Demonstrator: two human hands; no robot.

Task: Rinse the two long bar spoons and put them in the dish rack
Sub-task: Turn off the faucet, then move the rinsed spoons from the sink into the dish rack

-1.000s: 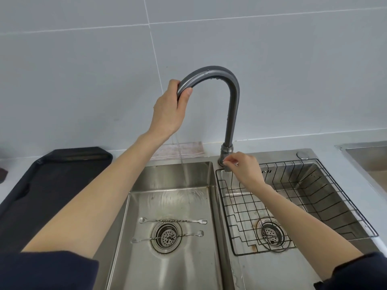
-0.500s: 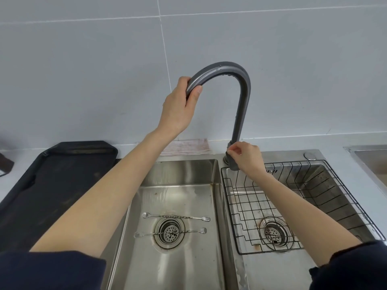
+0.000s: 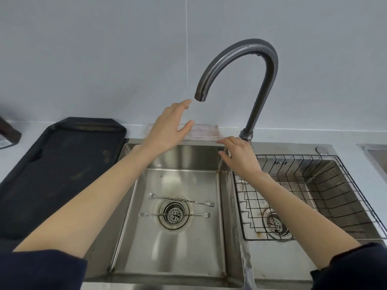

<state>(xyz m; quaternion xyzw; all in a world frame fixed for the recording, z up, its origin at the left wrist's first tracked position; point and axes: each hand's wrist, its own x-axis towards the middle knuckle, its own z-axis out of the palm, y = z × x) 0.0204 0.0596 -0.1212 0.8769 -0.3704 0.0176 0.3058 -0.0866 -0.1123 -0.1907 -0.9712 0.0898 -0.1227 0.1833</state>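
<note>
Sleeves point(image 3: 41, 268) are sitting darkest at the bottom corners of the frame, and we are working upward from there. Lower centre, we are finding the two bar spoons point(image 3: 181, 200) lying flat on the floor of the left sink basin point(image 3: 178, 254), roughly parallel, both crossing the drain strainer point(image 3: 173, 214); the nearer spoon point(image 3: 174, 215) is resting right over its holes. Neither is being held. To the right of centre, the wire dish rack point(image 3: 326, 185) is sitting in the right basin, and we are seeing nothing in it.

Mid-frame, the left hand point(image 3: 167, 130) is hanging open with fingers spread, just below and left of the faucet point(image 3: 240, 59) spout, apart from it and gripping nothing. The right hand point(image 3: 240, 158) is hovering loosely open by the faucet base, at the divider between the basins; we cannot tell whether it is touching the control. A faint streak is showing beside its fingers, but we cannot confirm flowing water.

We are judging the task barely begun: rinsing and racking of both spoons are outstanding. Upper left, a dark tray point(image 3: 62, 164) is lying on the counter; a folded cloth point(image 3: 203, 132) is lying against the wall behind the sink.
</note>
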